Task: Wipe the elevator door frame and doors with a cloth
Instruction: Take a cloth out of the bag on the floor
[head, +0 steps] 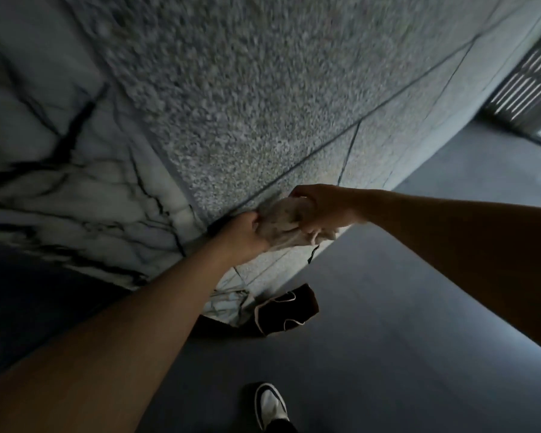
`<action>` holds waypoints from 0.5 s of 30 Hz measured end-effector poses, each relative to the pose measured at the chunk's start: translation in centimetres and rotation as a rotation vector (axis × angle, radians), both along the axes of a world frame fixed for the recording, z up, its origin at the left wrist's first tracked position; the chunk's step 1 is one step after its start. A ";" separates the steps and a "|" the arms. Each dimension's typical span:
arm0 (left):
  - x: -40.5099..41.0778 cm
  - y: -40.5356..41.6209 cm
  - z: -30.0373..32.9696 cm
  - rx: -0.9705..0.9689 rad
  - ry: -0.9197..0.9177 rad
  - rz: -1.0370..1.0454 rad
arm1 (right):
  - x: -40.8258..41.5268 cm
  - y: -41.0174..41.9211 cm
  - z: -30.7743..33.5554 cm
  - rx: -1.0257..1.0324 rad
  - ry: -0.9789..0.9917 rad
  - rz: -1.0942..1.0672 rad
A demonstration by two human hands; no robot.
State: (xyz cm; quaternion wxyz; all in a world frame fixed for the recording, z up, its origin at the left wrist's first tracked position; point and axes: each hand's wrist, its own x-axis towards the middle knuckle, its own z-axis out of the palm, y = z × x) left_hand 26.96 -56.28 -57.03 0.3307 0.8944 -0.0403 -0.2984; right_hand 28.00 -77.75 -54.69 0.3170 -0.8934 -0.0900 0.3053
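A crumpled pale cloth (286,225) is bunched between both of my hands in the middle of the view. My left hand (242,234) grips its left end and my right hand (324,209) grips its upper right part, with a corner hanging below. Behind the cloth runs a white marble frame with black veins (75,182), which meets a speckled grey granite wall (247,104). The view is tilted and blurred. No elevator door is clearly in sight.
Grey floor (403,323) spreads to the lower right. A dark brown mat with a pale edge (286,310) lies at the foot of the wall. My shoe (270,404) shows at the bottom. A slatted grille (528,79) stands at the far right.
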 end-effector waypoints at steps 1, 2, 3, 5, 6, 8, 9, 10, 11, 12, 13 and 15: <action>-0.2 0.2 1.2 -0.009 -0.042 0.040 | 0.0 0.2 1.6 0.014 -0.018 0.003; -0.8 0.5 2.7 -0.026 -0.087 0.075 | -0.1 0.5 3.3 0.030 -0.045 0.013; -1.1 0.6 3.7 -0.041 -0.114 0.106 | -0.2 0.8 4.5 0.050 -0.060 0.015; -2.6 0.7 6.5 -0.071 -0.177 0.157 | -1.3 1.2 7.1 0.090 -0.088 0.020; -3.3 1.0 7.9 -0.081 -0.205 0.176 | -1.6 1.4 8.4 0.101 -0.106 0.021; -5.0 1.5 10.8 -0.099 -0.256 0.209 | -2.5 2.0 11.0 0.103 -0.154 0.023; -6.0 1.9 12.5 -0.106 -0.283 0.228 | -3.0 2.4 12.5 0.102 -0.179 0.034; -6.8 2.2 13.8 -0.113 -0.296 0.239 | -3.3 2.7 13.6 0.110 -0.194 0.047; -7.6 2.6 15.2 -0.115 -0.306 0.250 | -3.6 3.1 14.7 0.118 -0.199 0.060; -8.7 3.2 17.1 -0.104 -0.331 0.264 | -4.1 3.8 16.3 0.127 -0.210 0.086; -9.7 3.9 18.9 -0.081 -0.353 0.273 | -4.5 4.5 18.2 0.125 -0.226 0.121; -11.7 5.4 22.7 -0.034 -0.417 0.286 | -5.3 6.2 22.1 0.139 -0.258 0.197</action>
